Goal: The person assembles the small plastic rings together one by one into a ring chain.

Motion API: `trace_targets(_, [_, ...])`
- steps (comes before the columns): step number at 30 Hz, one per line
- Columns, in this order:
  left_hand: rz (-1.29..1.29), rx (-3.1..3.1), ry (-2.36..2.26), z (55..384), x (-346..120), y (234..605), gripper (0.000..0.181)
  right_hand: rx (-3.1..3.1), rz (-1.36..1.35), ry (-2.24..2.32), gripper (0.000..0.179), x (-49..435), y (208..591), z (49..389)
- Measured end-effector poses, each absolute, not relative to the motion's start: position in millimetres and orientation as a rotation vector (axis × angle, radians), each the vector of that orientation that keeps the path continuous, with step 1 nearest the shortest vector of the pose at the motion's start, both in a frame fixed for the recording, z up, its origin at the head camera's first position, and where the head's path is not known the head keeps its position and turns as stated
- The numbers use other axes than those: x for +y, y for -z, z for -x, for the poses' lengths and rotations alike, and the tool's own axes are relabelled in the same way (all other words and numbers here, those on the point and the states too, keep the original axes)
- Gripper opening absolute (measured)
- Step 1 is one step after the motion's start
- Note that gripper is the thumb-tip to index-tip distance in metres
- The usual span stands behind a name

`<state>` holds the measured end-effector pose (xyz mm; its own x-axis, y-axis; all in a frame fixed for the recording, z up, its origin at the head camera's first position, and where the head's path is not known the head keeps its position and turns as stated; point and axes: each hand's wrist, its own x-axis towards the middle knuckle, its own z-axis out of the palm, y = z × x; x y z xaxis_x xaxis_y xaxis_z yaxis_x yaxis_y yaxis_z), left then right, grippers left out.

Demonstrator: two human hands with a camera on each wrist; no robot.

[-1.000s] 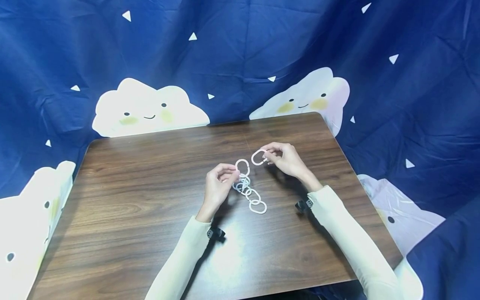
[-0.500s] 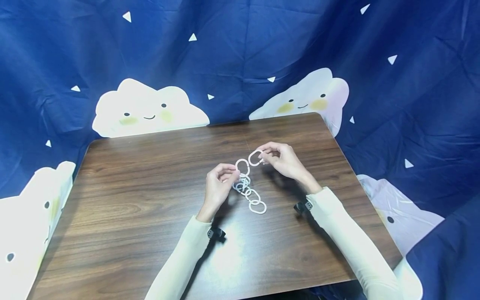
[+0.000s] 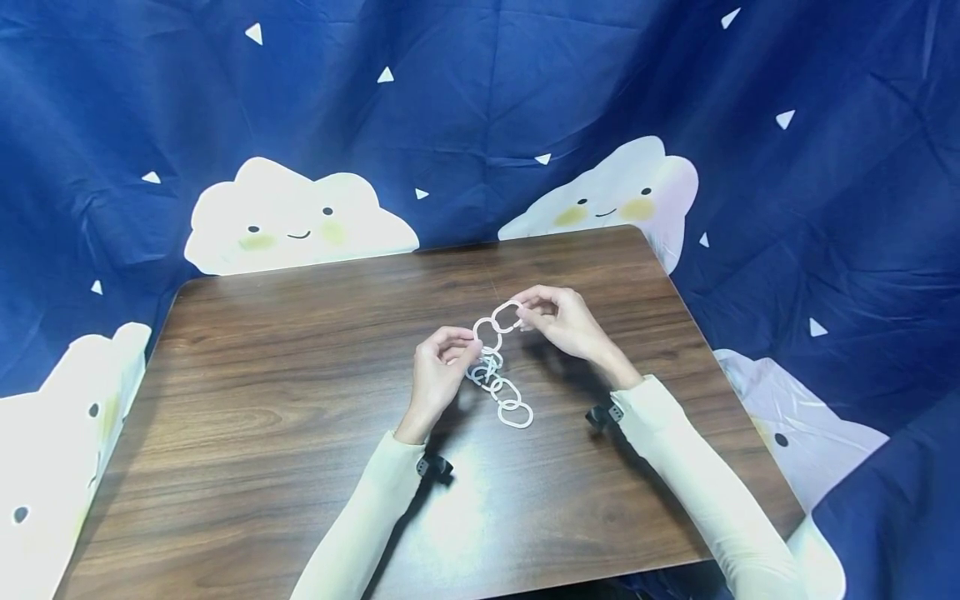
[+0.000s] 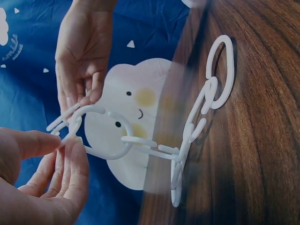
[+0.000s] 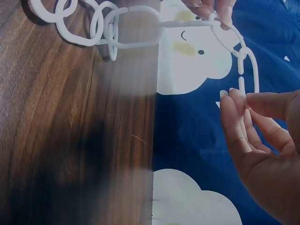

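My left hand (image 3: 441,360) pinches the top link of a chain of white plastic links (image 4: 229,70) between thumb and fingertips. From this pinched link the chain hangs down, and its lower links lie on the table. Across from it, my right hand (image 3: 562,321) pinches a white oval link (image 5: 255,72) by its far end. That link has a small gap in one side. In the right wrist view its near end passes through the top link (image 5: 220,37), so the two are hooked together. Both hands are raised over the table.
The brown wood-grain table (image 3: 300,400) carries the lower links between the two forearms. A blue curtain (image 3: 465,100) with smiling white clouds hangs behind and beside it. A black wrist camera (image 3: 435,468) sits on the left sleeve.
My right hand has moved left with its link, from apart to hooked into the top link of the chain. My left hand has stayed nearly still.
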<state>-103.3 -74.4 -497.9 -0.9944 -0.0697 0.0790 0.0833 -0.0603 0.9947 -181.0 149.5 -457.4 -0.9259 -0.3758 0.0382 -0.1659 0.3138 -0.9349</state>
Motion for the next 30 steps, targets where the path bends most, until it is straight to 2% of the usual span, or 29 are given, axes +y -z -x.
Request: trace_targets(30, [0.025,-2.087,2.207,102,-74,498,0.019,2.261,0.514,1.731,0.025,136,460,173])
